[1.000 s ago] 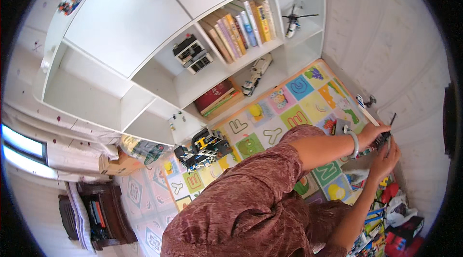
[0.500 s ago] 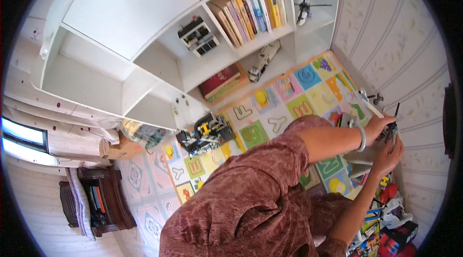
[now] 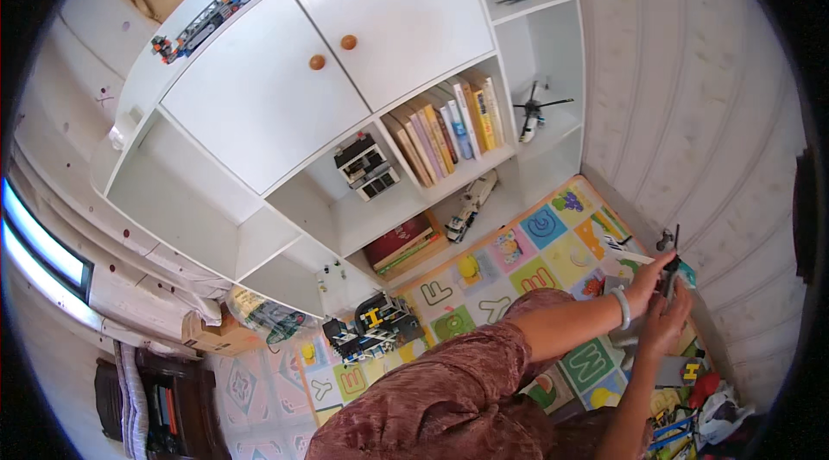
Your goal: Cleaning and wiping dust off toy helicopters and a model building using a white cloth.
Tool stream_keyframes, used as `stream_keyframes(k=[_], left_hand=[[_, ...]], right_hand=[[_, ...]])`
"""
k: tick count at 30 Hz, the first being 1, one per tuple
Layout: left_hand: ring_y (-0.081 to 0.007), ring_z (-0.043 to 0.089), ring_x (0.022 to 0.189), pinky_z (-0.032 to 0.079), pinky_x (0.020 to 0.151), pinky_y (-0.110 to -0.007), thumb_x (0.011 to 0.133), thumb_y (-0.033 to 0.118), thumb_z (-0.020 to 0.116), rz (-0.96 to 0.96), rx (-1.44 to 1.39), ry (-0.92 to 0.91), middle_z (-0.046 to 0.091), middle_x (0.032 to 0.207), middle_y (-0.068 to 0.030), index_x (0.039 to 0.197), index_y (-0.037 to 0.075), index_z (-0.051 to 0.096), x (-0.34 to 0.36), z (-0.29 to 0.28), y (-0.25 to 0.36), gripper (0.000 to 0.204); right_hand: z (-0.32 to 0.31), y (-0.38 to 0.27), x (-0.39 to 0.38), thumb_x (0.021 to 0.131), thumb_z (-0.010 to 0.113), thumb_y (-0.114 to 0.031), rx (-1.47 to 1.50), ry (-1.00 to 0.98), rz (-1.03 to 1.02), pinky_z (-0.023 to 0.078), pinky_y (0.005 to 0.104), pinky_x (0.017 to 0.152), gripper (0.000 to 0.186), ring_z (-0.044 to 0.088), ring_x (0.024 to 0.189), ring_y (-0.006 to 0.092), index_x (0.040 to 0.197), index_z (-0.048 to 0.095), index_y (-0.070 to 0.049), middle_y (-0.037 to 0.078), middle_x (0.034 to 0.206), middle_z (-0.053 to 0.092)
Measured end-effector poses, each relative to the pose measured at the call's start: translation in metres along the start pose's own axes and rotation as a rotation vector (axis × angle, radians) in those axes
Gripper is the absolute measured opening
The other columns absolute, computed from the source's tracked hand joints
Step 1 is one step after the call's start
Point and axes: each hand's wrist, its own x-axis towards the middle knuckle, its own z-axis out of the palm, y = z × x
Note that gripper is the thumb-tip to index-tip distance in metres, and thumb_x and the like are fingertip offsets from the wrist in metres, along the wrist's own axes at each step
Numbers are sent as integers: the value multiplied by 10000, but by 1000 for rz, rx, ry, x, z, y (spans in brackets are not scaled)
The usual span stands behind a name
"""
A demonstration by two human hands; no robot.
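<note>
This looks like a home playroom: the far white cabinet (image 3: 233,106) holds books (image 3: 445,132) and toy models (image 3: 530,119); a colourful letter mat (image 3: 471,268) covers the floor.

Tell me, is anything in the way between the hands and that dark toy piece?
Nothing I can see. The left hand holds the dark toy piece directly, and the right hand is right at it, though part is hidden.

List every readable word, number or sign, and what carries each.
Play mat: large single letters, legible, not copied here.
Black toy build: yellow letter-like sign, not copied.
Gray plate: similar yellow sign, not copied.
Upright books: spine print too small to read.
</note>
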Motion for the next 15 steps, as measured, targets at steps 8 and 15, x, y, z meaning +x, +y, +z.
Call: stream_keyframes(k=[8,15], left_hand=[[-156,603,711,494,657,-308,871,424,650,-51,-168,-54,642,820,-29,894,143,634,-4,2,20,282],[-223,633,814,501,803,-363,882,454,613,-16,-103,-81,674,874,-69,952,94,655,-12,9,20,369]], right_hand=[[17,-22,2,813,570,1,117,-43,12,430,435,921,335,544,1043,400,1148,565,5,202,1108,565],[-1,-25,6,814,584,-20,145,-97,67,451,423,868,285,563,997,386,1098,589,-3,198,1066,568]])
